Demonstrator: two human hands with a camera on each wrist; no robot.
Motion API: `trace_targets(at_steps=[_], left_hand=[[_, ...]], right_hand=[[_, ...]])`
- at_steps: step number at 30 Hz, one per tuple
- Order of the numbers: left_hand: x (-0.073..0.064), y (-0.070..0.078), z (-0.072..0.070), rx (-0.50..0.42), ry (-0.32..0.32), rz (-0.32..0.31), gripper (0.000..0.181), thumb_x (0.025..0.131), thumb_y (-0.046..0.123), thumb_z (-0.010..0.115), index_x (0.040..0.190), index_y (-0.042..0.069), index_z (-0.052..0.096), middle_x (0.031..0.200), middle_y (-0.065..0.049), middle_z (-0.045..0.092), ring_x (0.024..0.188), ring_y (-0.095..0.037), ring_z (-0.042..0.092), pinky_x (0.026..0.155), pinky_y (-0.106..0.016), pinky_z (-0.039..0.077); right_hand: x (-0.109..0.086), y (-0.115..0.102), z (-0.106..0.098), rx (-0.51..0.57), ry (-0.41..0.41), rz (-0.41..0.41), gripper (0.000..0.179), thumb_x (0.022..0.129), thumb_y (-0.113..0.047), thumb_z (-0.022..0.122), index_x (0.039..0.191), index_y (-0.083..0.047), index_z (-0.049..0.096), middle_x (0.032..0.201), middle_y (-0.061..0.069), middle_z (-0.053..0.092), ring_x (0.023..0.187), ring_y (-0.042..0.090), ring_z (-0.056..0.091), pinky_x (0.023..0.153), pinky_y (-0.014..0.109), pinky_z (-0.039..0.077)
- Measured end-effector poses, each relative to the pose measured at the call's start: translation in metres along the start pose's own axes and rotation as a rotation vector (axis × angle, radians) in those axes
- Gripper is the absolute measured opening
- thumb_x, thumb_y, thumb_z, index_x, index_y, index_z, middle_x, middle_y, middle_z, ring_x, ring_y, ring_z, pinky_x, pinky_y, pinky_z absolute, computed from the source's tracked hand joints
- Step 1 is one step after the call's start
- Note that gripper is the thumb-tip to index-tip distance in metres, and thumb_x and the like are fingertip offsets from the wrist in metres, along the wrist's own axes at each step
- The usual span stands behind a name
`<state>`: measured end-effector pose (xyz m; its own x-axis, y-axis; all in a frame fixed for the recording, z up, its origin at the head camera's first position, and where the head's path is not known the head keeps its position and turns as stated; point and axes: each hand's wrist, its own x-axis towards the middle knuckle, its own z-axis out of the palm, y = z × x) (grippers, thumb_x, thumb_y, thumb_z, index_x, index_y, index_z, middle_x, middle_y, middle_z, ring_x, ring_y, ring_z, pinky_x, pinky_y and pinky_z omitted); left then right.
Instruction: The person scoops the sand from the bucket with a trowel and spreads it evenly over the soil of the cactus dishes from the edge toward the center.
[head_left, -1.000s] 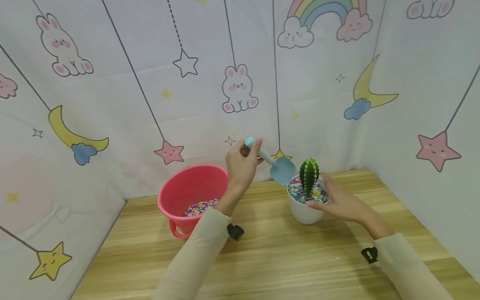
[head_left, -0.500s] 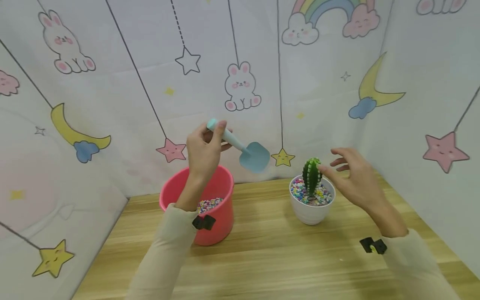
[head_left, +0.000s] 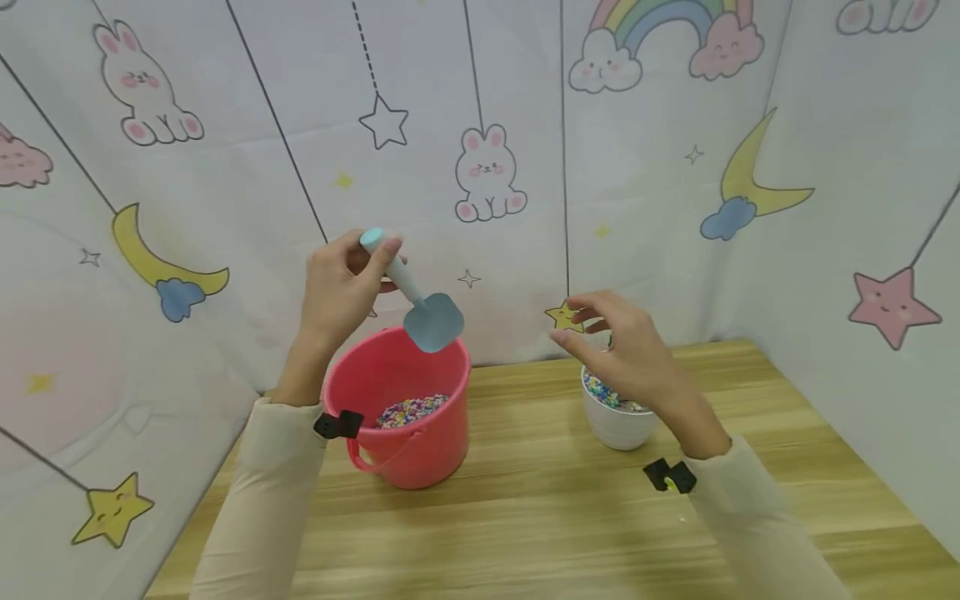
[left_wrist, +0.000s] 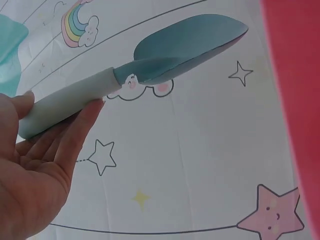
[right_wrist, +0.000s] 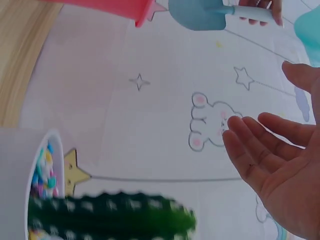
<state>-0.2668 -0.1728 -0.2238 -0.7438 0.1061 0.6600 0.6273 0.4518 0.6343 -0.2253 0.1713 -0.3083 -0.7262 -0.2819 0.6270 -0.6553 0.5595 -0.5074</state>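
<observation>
My left hand (head_left: 341, 283) grips a small blue toy shovel (head_left: 433, 322) by its pale handle, above the pink bucket (head_left: 442, 442). In the left wrist view the shovel's blade (left_wrist: 190, 47) carries no visible pebbles. Multicoloured pebbles (head_left: 411, 412) lie in the bottom of the bucket. My right hand (head_left: 626, 346) hovers in front of the white pot (head_left: 618, 427), fingers loosely bent and holding nothing. It hides most of the cactus in the head view; the right wrist view shows the green cactus (right_wrist: 115, 215) standing among coloured pebbles (right_wrist: 45, 170).
The wood-grain table (head_left: 525, 517) carries the bucket on the left and the pot on the right, with a gap between them. A patterned cloth backdrop (head_left: 517, 258) hangs close behind and along both sides. A tiny white speck (head_left: 682, 521) lies near the right forearm.
My left hand has carried the shovel leftward from beside the pot to above the bucket. The right hand has let go of the pot, risen, then moved left in front of the cactus.
</observation>
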Motion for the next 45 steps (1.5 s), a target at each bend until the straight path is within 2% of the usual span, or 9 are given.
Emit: trace_targets(at_steps=[3, 8, 17, 20, 26, 30, 36, 41, 45], left_hand=[[0.001, -0.007, -0.009, 0.045, -0.043, -0.012, 0.033, 0.101, 0.031, 0.072, 0.110, 0.000, 0.073, 0.096, -0.022, 0.078, 0.074, 0.002, 0.075, 0.065, -0.024, 0.066], [0.004, -0.026, -0.016, 0.101, -0.128, -0.062, 0.034, 0.099, 0.035, 0.075, 0.105, 0.002, 0.074, 0.093, -0.021, 0.079, 0.072, -0.015, 0.081, 0.057, -0.025, 0.065], [0.002, -0.071, -0.016, 0.095, -0.291, -0.179, 0.041, 0.100, 0.036, 0.073, 0.112, -0.003, 0.070, 0.103, -0.024, 0.079, 0.085, -0.026, 0.082, 0.073, -0.032, 0.068], [0.002, -0.080, -0.018, 0.129, -0.330, -0.223, 0.042, 0.100, 0.037, 0.073, 0.109, -0.004, 0.069, 0.104, -0.023, 0.080, 0.087, -0.028, 0.082, 0.077, -0.034, 0.068], [0.011, -0.088, -0.020, 0.236, -0.493, -0.294, 0.039, 0.101, 0.035, 0.073, 0.110, -0.001, 0.062, 0.112, -0.021, 0.079, 0.097, -0.035, 0.081, 0.095, -0.046, 0.065], [0.019, -0.093, -0.017, 0.230, -0.584, -0.302, 0.033, 0.103, 0.029, 0.070, 0.112, -0.002, 0.065, 0.113, -0.023, 0.078, 0.099, -0.036, 0.080, 0.101, -0.051, 0.063], [0.022, -0.104, -0.009, 0.223, -0.575, -0.322, 0.038, 0.102, 0.034, 0.072, 0.125, 0.004, 0.071, 0.119, -0.021, 0.077, 0.098, -0.032, 0.081, 0.101, -0.049, 0.063], [0.017, -0.114, -0.002, 0.174, -0.530, -0.354, 0.040, 0.100, 0.035, 0.074, 0.124, 0.002, 0.074, 0.122, -0.022, 0.075, 0.099, -0.032, 0.080, 0.100, -0.049, 0.064], [0.014, -0.119, 0.002, 0.124, -0.509, -0.384, 0.042, 0.100, 0.034, 0.074, 0.123, -0.001, 0.073, 0.122, -0.024, 0.074, 0.102, -0.034, 0.080, 0.109, -0.052, 0.058]], right_hand=[[0.005, -0.006, 0.015, 0.007, -0.080, 0.015, 0.048, 0.098, -0.029, 0.076, 0.137, -0.002, 0.063, 0.134, 0.014, 0.069, 0.118, 0.031, 0.071, 0.099, 0.047, 0.063], [0.013, -0.015, 0.044, -0.038, -0.239, 0.028, 0.066, 0.099, -0.042, 0.073, 0.146, -0.001, 0.056, 0.148, 0.017, 0.061, 0.134, 0.035, 0.064, 0.112, 0.051, 0.057], [0.022, -0.028, 0.102, -0.033, -0.475, 0.128, 0.104, 0.093, -0.069, 0.066, 0.166, -0.006, 0.027, 0.172, 0.013, 0.032, 0.161, 0.033, 0.032, 0.128, 0.054, 0.038], [0.025, -0.029, 0.116, -0.019, -0.507, 0.139, 0.110, 0.091, -0.074, 0.064, 0.168, -0.009, 0.018, 0.175, 0.010, 0.025, 0.163, 0.030, 0.026, 0.129, 0.054, 0.037], [0.035, -0.027, 0.133, 0.096, -0.501, 0.126, 0.101, 0.089, -0.070, 0.070, 0.162, -0.014, 0.026, 0.156, 0.006, 0.042, 0.146, 0.024, 0.043, 0.115, 0.050, 0.054], [0.042, -0.025, 0.141, 0.153, -0.518, 0.122, 0.102, 0.088, -0.068, 0.073, 0.161, -0.015, 0.027, 0.150, 0.007, 0.043, 0.140, 0.024, 0.045, 0.106, 0.043, 0.059], [0.047, -0.032, 0.152, 0.067, -0.575, 0.203, 0.120, 0.080, -0.079, 0.072, 0.164, -0.014, 0.015, 0.158, 0.005, 0.035, 0.144, 0.022, 0.042, 0.102, 0.042, 0.063], [0.047, -0.037, 0.158, -0.093, -0.626, 0.256, 0.138, 0.076, -0.089, 0.065, 0.168, -0.007, 0.001, 0.174, 0.012, 0.014, 0.159, 0.031, 0.026, 0.114, 0.052, 0.056], [0.045, -0.035, 0.158, -0.132, -0.646, 0.286, 0.142, 0.076, -0.090, 0.063, 0.168, -0.005, -0.003, 0.178, 0.015, 0.002, 0.165, 0.036, 0.015, 0.120, 0.055, 0.049]])
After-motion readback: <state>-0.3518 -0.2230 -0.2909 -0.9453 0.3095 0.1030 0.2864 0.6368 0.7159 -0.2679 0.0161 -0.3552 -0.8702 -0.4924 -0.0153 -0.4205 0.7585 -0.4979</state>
